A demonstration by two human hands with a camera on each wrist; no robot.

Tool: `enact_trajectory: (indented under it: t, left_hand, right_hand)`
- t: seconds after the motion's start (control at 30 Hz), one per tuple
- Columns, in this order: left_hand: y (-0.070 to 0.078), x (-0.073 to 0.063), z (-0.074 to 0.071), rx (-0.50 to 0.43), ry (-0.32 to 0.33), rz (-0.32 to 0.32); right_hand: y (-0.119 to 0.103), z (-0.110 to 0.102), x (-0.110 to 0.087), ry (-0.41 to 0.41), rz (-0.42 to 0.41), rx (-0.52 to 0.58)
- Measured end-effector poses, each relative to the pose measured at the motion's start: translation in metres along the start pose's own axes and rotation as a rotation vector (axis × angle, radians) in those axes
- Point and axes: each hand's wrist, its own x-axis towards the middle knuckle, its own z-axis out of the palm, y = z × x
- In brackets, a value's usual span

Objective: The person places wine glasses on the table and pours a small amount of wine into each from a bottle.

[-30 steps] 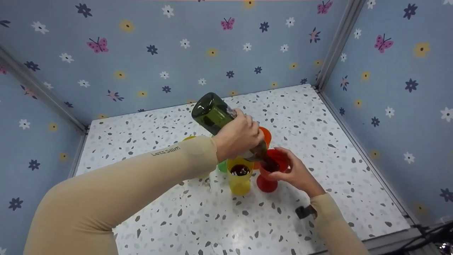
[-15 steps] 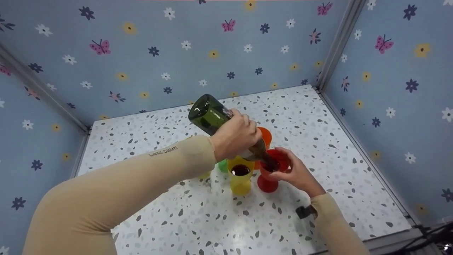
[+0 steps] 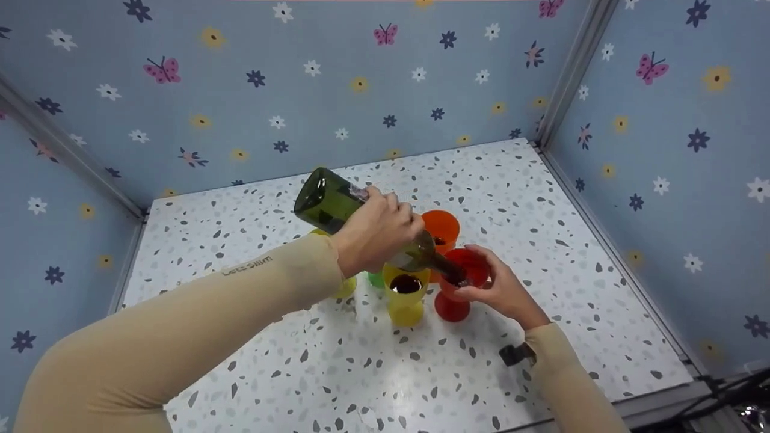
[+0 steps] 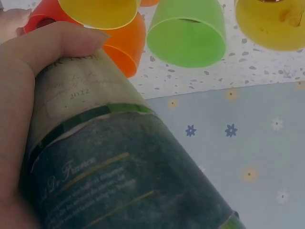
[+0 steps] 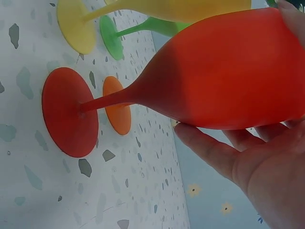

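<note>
My left hand (image 3: 379, 231) grips a green wine bottle (image 3: 328, 204) round its body, and its printed label (image 4: 90, 157) fills much of the left wrist view. Tipped down to the right, the bottle has its neck over the bowl of a red plastic wine goblet (image 3: 453, 308), the mouth inside the rim. Dark liquid shows at the mouth. My right hand (image 3: 502, 288) holds that goblet's bowl (image 5: 228, 71) between thumb and fingers from the right. The goblet's round foot (image 5: 69, 112) stands on the speckled tabletop.
Close left of the red goblet is a yellow goblet (image 3: 406, 313) with dark liquid in it. An orange goblet (image 3: 442, 224) stands behind, also with some dark liquid. A green goblet (image 4: 186, 40) and another yellow one (image 4: 269, 28) are partly hidden by my left arm. Flowered walls enclose the table.
The bottle's base has swung left and lower, so the bottle lies flatter, and my left hand has moved left with it. My right hand stays on the red goblet.
</note>
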Motion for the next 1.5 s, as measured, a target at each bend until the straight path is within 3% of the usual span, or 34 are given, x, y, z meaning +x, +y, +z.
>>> enact_trajectory:
  t: [0.33,0.53,0.73,0.93,1.1,1.3,1.5]
  left_hand:
    - [-0.006,-0.024,0.018,-0.076,0.031,-0.076]
    - [-0.013,-0.040,0.028,-0.172,0.057,-0.133]
    - [-0.016,-0.056,0.040,-0.260,0.104,-0.198]
    - [-0.016,-0.079,0.063,-0.488,0.285,-0.326]
    - [-0.004,-0.095,0.092,-0.655,0.415,-0.443]
    - [0.016,-0.102,0.119,-0.739,0.497,-0.525]
    - [0.025,-0.106,0.133,-0.848,0.503,-0.590]
  right_hand:
    - [0.008,0.002,0.008,-0.001,-0.025,0.002]
    - [0.030,0.001,0.017,0.017,-0.024,-0.017]
    - [0.033,0.001,0.016,0.023,-0.028,-0.017]
    - [0.031,0.001,0.016,0.026,-0.030,-0.025]
    - [0.031,0.000,0.017,0.034,-0.025,-0.027]
    - [0.031,-0.002,0.014,0.051,0.016,-0.040]
    - [0.033,-0.002,0.011,0.053,0.049,-0.033]
